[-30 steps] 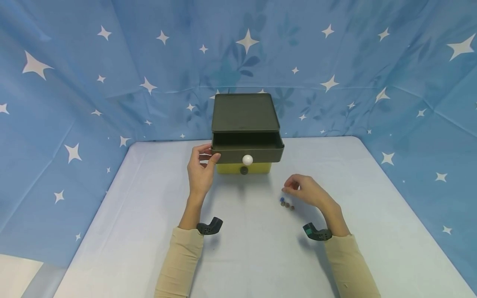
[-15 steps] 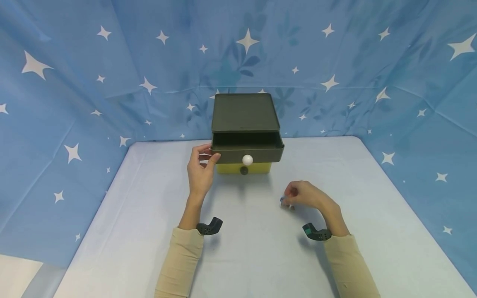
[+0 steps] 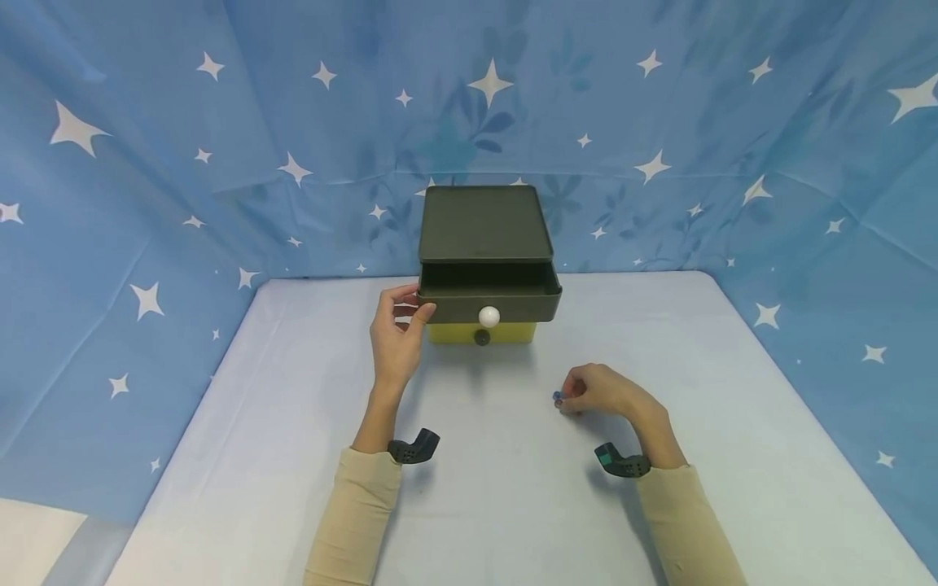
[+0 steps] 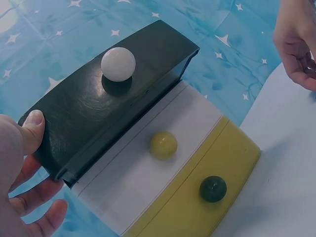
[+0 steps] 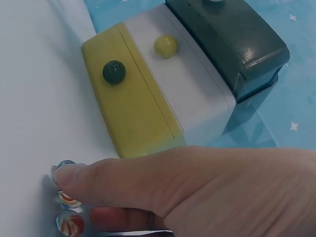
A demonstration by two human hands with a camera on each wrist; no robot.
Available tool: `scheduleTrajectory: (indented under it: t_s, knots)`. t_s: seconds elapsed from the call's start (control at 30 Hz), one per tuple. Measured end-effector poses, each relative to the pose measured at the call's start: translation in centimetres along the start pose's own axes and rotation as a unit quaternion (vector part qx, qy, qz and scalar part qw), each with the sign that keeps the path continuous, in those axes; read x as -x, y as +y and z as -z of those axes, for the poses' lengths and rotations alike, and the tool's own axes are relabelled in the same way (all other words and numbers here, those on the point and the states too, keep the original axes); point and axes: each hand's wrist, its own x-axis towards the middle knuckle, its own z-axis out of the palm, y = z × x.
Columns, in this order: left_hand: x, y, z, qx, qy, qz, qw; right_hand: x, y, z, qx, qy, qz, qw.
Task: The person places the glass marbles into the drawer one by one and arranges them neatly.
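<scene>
Head view: left hand [image 3: 396,338] gripping dark drawer [image 3: 528,308] by its left corner, white knob [image 3: 489,317] sitting right of that grip; marbles [image 3: 557,395] lying at fingertips of right hand [image 3: 604,391].

Left wrist view: left hand pressing thumb on drawer front, yellow knob [image 4: 163,144] jutting right of grip.

Right wrist view: right hand's thumb partly covering marbles, swirled marble [image 5: 70,224] lying just beside fingers; whether hand is pinching any, cannot tell.

At the upper left of the left wrist view, the drawer [image 4: 74,121] looks like smooth plastic, semi-gloss and faintly scratched. The white knob [image 4: 118,64], yellow knob [image 4: 163,144] and green knob [image 4: 213,189] shine. Lower left in the right wrist view, the marbles [image 5: 70,223] look like glossy glass. In the head view, the curtain [image 3: 352,146] is creased cloth, the tabletop [image 3: 484,488] smooth and matt, the sleeves [image 3: 357,513] wrinkled matt fabric.
</scene>
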Motion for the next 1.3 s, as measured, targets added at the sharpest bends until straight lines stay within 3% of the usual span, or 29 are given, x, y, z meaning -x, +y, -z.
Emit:
scheduleTrajectory:
  t_s: [0.37, 0.63, 1.07, 1.3]
  knots:
    - [0.02, -0.13, -0.02, -0.002, 0.002, 0.002, 1.0000, 0.09, 0.02, -0.21, 0.023, -0.017, -0.032, 0.9991]
    - [-0.05, -0.19, -0.07, -0.001, 0.003, -0.003, 1.0000, 0.14, 0.02, 0.00, 0.031, -0.018, -0.034, 0.9988]
    - [-0.05, -0.21, -0.08, 0.001, -0.001, 0.008, 1.0000, 0.39, 0.05, 0.50, 0.008, -0.008, -0.009, 0.9999]
    - [-0.06, -0.18, -0.13, -0.001, 0.001, 0.004, 1.0000, 0.44, 0.03, 0.67, -0.016, 0.027, 0.056, 0.9979]
